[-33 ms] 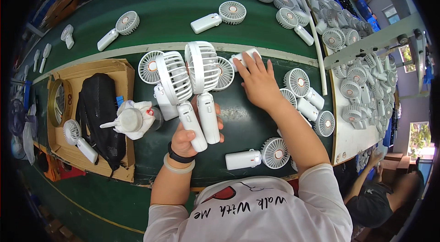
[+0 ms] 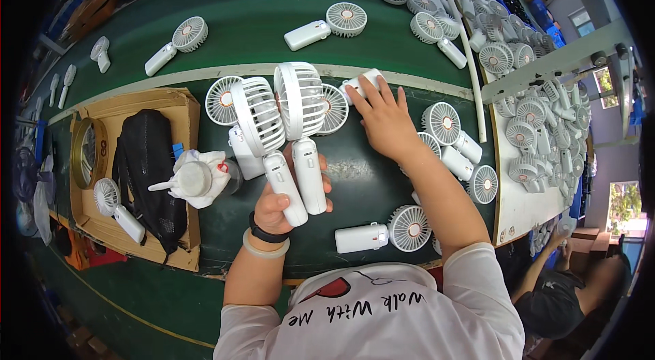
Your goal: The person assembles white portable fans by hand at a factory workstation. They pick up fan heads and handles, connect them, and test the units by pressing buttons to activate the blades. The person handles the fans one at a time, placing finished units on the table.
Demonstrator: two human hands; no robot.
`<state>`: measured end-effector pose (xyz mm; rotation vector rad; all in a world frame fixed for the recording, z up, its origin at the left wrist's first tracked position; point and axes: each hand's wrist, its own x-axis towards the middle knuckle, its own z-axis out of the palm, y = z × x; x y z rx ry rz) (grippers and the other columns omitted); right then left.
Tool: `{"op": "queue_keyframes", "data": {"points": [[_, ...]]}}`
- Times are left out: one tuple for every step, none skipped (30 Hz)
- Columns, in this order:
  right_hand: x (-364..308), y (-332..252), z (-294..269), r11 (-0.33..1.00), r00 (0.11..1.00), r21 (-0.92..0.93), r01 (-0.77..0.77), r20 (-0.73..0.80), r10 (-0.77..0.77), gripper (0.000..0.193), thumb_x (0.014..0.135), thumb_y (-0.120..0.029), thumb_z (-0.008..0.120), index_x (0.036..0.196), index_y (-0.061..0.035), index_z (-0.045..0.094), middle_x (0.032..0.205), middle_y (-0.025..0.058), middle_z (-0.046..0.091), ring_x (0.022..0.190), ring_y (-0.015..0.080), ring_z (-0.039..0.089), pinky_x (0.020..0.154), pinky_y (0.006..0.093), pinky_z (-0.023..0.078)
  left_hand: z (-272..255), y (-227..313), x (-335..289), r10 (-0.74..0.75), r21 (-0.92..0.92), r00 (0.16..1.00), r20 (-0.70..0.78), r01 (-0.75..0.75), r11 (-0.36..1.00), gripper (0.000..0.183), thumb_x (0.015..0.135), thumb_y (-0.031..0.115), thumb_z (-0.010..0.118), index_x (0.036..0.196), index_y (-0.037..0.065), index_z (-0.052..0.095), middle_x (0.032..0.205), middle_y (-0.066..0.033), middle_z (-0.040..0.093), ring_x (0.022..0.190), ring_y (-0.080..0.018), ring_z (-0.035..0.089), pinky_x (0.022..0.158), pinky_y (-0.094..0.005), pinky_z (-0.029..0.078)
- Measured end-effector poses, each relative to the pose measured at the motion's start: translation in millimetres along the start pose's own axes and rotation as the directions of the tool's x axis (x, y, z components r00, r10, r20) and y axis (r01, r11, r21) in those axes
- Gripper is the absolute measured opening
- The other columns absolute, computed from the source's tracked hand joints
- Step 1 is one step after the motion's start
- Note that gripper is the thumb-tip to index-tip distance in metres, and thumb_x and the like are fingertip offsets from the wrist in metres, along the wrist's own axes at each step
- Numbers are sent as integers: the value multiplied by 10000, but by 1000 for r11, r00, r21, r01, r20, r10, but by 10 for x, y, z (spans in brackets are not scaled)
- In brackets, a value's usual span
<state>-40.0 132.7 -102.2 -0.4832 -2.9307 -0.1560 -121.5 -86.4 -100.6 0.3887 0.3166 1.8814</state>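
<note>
My left hand [image 2: 272, 211] is closed around the handles of two white handheld fans, a left one [image 2: 284, 186] and a right one [image 2: 310, 176]. Both are raised upright side by side above the green table, their round grilles turned partly toward each other. Behind them lie two more fans, one at the left [image 2: 223, 101] and one at the right [image 2: 334, 110], partly covered by the held pair. My right hand [image 2: 390, 125] reaches over the right-hand one, its fingers bent on the white handle [image 2: 364, 84]; its palm side is hidden.
Several fans [image 2: 442, 124] lie right of my right arm, another fan [image 2: 361, 237] near my body. A cardboard tray [image 2: 187, 104] with a black bag [image 2: 144, 169] is at left, beside a cloth-wrapped jar [image 2: 196, 178]. Fans [image 2: 346, 19] lie on the far green belt; a person [image 2: 556, 298] sits at right.
</note>
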Motion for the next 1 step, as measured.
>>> {"op": "queue_keyframes", "data": {"points": [[-2,25,13,1000,1000,-5,-1,0,1,673,712,-169,676,1323,-158,393,1365,130,340,1284,329,294,1004,575,260,-6,11,6,-4,11,1000,-2,4,1000,763,656,208,683,1319,134,311,1129,-152,405,949,-292,526,668,-453,546]]}}
